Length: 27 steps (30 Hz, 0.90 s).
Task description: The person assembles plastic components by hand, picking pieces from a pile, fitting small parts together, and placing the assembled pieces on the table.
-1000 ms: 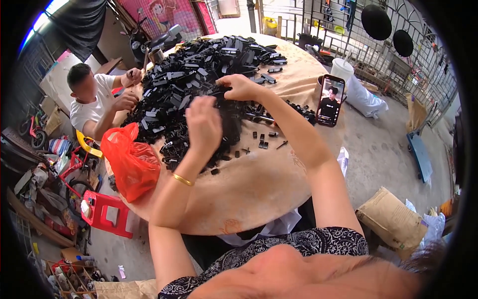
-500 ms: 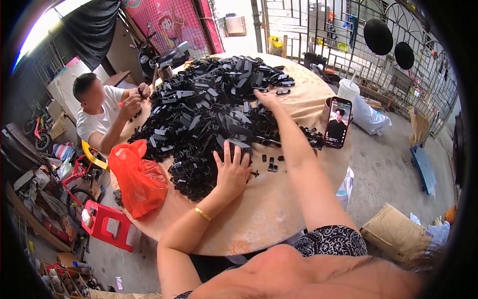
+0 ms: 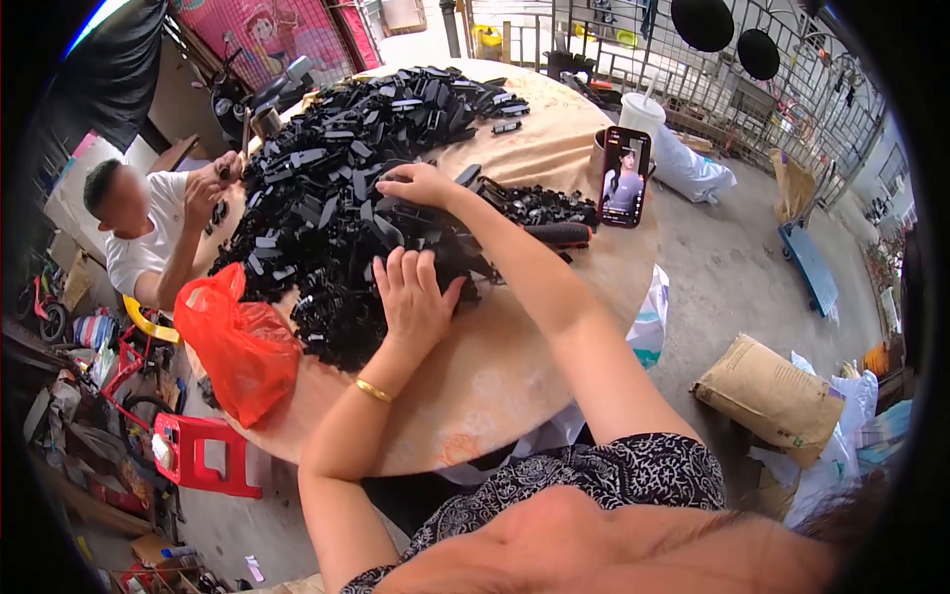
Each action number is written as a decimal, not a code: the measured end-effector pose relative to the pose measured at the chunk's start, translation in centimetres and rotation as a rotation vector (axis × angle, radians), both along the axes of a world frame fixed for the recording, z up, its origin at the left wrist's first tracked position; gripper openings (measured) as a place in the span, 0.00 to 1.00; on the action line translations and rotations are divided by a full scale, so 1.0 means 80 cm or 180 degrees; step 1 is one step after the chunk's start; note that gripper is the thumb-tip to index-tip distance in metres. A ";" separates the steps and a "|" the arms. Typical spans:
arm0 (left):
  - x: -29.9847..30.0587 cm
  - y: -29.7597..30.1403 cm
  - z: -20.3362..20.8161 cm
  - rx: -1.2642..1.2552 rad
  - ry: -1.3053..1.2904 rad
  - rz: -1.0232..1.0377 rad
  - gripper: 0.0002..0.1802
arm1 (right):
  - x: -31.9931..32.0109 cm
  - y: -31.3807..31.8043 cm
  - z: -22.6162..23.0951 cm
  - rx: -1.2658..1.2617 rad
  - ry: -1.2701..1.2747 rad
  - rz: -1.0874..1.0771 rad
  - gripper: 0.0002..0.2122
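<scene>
A big heap of small black plastic parts (image 3: pixel 336 198) covers much of the round table. My left hand (image 3: pixel 411 297) lies on the heap's near edge, its fingers stretched forward and a little apart. Farther in, my right hand (image 3: pixel 421 186) reaches left over the heap with its fingers loosely bent and spread; I see nothing held in it. Below my right forearm, a dark rounded handle with a red edge (image 3: pixel 559 235) sticks out to the right. Tiny black pieces (image 3: pixel 544 206) form a smaller pile beside it.
A phone (image 3: pixel 623 178) leans upright by a white cup with a straw (image 3: pixel 643 114). A red plastic bag (image 3: pixel 237 342) lies at the table's left edge. Across on the left, a person in a white shirt (image 3: pixel 148 233) handles a small dark part. A red stool (image 3: pixel 203 455) stands below.
My right hand has moved from the heap's far right side toward its middle, nearer my left hand. The dark handle with the red edge now shows. The whole view has shifted.
</scene>
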<state>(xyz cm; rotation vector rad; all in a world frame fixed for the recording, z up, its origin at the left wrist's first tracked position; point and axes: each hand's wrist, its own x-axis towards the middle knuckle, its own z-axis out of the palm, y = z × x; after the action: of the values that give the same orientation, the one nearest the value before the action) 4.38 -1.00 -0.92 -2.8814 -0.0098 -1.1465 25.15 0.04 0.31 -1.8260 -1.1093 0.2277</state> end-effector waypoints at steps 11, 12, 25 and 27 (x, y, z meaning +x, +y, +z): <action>-0.005 -0.016 0.003 -0.0030 -0.0042 -0.0059 0.24 | -0.038 -0.092 0.016 0.1324 -0.0026 -0.0159 0.16; -0.006 -0.012 0.003 -0.0194 -0.0067 -0.0144 0.22 | -0.035 -0.118 0.017 0.0920 -0.0651 -0.0371 0.14; 0.012 0.015 0.004 -0.0156 -0.0484 -0.0597 0.12 | -0.060 -0.262 -0.022 -0.1364 -0.2445 -0.0644 0.14; 0.010 0.010 0.013 -0.0191 -0.0606 -0.0673 0.11 | -0.057 -0.279 -0.014 -0.1158 -0.2909 -0.0876 0.08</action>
<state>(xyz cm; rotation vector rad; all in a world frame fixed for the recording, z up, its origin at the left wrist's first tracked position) 5.16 -0.20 0.12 -2.8669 0.2649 -1.4767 20.60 -22.29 -0.85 -2.4705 -1.4482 -0.6780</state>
